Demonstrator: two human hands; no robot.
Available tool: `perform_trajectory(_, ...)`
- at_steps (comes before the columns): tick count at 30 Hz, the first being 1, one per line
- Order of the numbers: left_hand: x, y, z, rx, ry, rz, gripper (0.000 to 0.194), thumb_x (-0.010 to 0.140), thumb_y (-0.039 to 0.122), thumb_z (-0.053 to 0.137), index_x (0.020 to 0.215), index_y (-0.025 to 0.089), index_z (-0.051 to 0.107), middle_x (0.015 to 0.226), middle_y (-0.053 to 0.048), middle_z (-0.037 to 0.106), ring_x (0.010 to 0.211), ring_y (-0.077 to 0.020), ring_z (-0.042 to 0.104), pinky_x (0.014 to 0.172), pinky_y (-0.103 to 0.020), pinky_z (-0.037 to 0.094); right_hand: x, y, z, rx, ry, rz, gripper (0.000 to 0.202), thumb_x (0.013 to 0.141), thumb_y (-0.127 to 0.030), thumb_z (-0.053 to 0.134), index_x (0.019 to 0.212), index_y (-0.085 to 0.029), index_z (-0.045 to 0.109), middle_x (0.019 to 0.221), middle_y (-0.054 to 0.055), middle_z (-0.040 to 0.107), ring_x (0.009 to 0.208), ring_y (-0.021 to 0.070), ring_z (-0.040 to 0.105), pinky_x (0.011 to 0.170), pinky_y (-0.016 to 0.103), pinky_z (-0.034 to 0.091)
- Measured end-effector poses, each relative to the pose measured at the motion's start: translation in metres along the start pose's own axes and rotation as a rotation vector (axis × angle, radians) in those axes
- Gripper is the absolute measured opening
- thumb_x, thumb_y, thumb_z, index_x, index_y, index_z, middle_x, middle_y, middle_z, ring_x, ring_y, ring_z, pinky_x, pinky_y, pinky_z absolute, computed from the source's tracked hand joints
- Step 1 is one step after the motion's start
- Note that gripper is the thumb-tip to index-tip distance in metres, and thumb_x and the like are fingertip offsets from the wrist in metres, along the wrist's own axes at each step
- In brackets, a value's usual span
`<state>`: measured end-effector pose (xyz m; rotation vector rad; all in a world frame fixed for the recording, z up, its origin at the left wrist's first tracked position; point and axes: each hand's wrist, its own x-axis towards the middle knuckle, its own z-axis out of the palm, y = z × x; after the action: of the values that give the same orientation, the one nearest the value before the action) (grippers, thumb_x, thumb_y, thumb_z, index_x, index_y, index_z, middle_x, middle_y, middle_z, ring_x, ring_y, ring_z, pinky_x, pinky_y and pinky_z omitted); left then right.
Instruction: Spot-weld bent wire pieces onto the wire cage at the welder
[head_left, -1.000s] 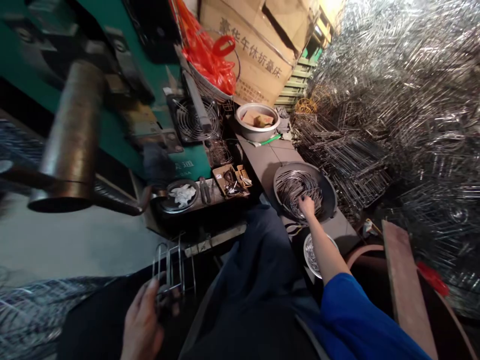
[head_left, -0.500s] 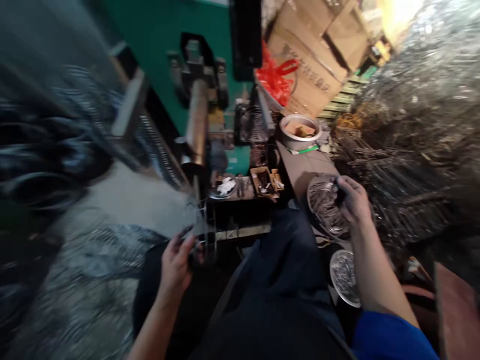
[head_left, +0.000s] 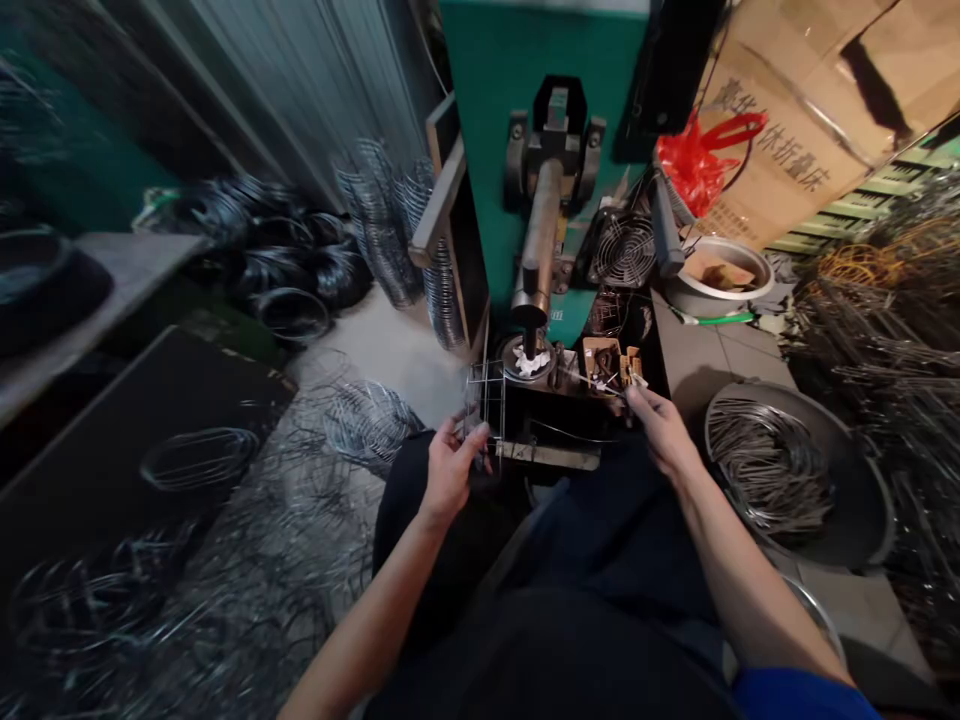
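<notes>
Currently, a wire frame (head_left: pixel 487 381) is held roughly upright by the left hand (head_left: pixel 454 458), with the fingers curled around its lower part and the thumb pressed near them. By the right hand (head_left: pixel 654 422), a thin wire (head_left: pixel 577 376) is pinched narrowly between thumb and fingers and pointed toward the frame; its far end cannot be made out.

Just beside the frame's top, a crumpled white cloth (head_left: pixel 530 362) is held in a round dish (head_left: pixel 552 374). Dark bits are contained in a small cardboard box (head_left: pixel 591 346). On the bench (head_left: pixel 690 358) at the right, a dark basin (head_left: pixel 862 500) is partly filled with bent wires (head_left: pixel 769 465), and brown pieces (head_left: pixel 724 275) are held in a metal bowl (head_left: pixel 694 295). Another bowl (head_left: pixel 819 608) is mostly hidden by the right forearm.
</notes>
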<state>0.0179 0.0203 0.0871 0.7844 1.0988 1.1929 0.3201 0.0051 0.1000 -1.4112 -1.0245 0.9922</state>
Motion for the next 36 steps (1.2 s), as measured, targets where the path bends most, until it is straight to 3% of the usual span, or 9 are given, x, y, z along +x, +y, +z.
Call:
perform_trajectory(3, 0.001, 0.002, 0.004, -0.017, -0.007, -0.008, 0.074, 0.067, 0.046, 0.086, 0.128, 0.014, 0.056, 0.061, 0.007, 0.057, 0.041, -0.0085, 0.05, 0.04, -0.02, 0.044, -0.001, 0.013, 0.015, -0.039, 0.054, -0.061, 0.057, 0.082, -0.064, 0.071, 0.057, -0.018, 0.047, 0.059, -0.004, 0.037, 0.059, 0.0112, 0.032, 0.057, 0.026, 0.027)
perform_trajectory(7, 0.001, 0.005, 0.011, -0.037, -0.04, 0.007, 0.071, 0.072, 0.044, 0.083, 0.131, 0.014, 0.055, 0.062, 0.006, 0.058, 0.041, -0.0085, 0.05, 0.039, -0.02, 0.045, 0.003, 0.02, 0.025, -0.079, 0.064, -0.125, 0.064, 0.08, -0.059, 0.075, 0.055, -0.021, 0.031, 0.058, -0.006, 0.025, 0.058, 0.0109, 0.023, 0.057, 0.028, 0.021)
perform_trajectory(17, 0.011, -0.004, 0.029, -0.048, 0.001, 0.003, 0.079, 0.068, 0.043, 0.087, 0.134, 0.013, 0.056, 0.062, 0.008, 0.052, 0.043, -0.0078, 0.047, 0.039, -0.021, 0.047, 0.017, 0.013, 0.037, -0.109, 0.032, -0.18, 0.06, 0.08, -0.058, 0.074, 0.056, -0.021, 0.033, 0.058, -0.006, 0.027, 0.057, 0.011, 0.024, 0.056, 0.028, 0.021)
perform_trajectory(26, 0.026, -0.012, 0.032, -0.03, 0.036, 0.047, 0.074, 0.069, 0.044, 0.086, 0.131, 0.014, 0.059, 0.071, 0.005, 0.057, 0.051, -0.007, 0.05, 0.048, -0.019, 0.049, 0.037, 0.011, 0.048, -0.196, 0.01, -0.202, 0.062, 0.073, -0.062, 0.075, 0.053, -0.022, 0.033, 0.055, -0.006, 0.028, 0.055, 0.0102, 0.026, 0.053, 0.026, 0.023)
perform_trajectory(36, 0.037, -0.012, 0.039, -0.064, 0.024, 0.066, 0.078, 0.07, 0.046, 0.085, 0.135, 0.014, 0.056, 0.068, 0.007, 0.051, 0.044, -0.0068, 0.044, 0.039, -0.022, 0.049, 0.053, 0.014, 0.048, -0.236, -0.004, -0.231, 0.06, 0.074, -0.061, 0.073, 0.053, -0.022, 0.033, 0.055, -0.006, 0.029, 0.054, 0.0102, 0.027, 0.051, 0.025, 0.024)
